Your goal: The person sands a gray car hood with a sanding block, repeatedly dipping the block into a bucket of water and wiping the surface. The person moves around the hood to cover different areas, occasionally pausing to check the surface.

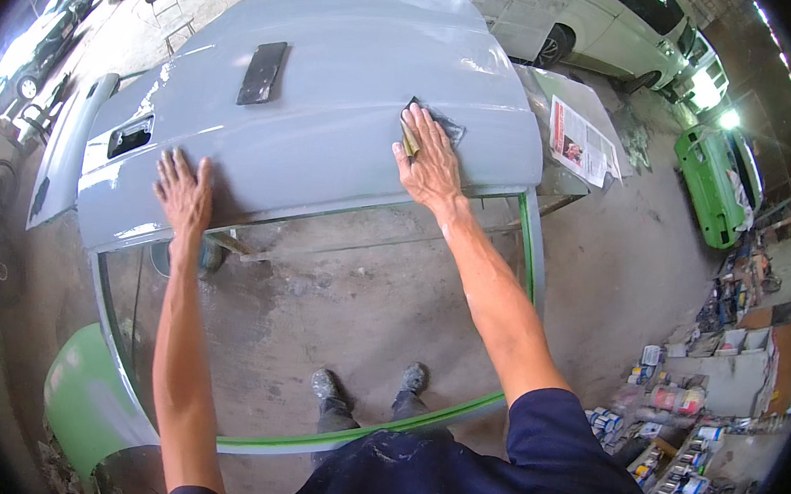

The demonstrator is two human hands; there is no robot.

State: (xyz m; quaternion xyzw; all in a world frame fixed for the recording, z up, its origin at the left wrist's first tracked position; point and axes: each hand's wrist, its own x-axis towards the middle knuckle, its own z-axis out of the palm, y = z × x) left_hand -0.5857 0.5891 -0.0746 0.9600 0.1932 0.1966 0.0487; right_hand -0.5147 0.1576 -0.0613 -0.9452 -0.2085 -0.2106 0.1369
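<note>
The car door lies face up before the person, smooth grey with pale glints, green showing along its window frame. The left hand rests flat on it, fingers spread; the right hand holds folded sandpaper against its surface.

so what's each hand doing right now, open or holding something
left hand: open, empty, resting on the grey door panel
right hand: holding a dark sheet against the panel, fingers extended over it
</note>
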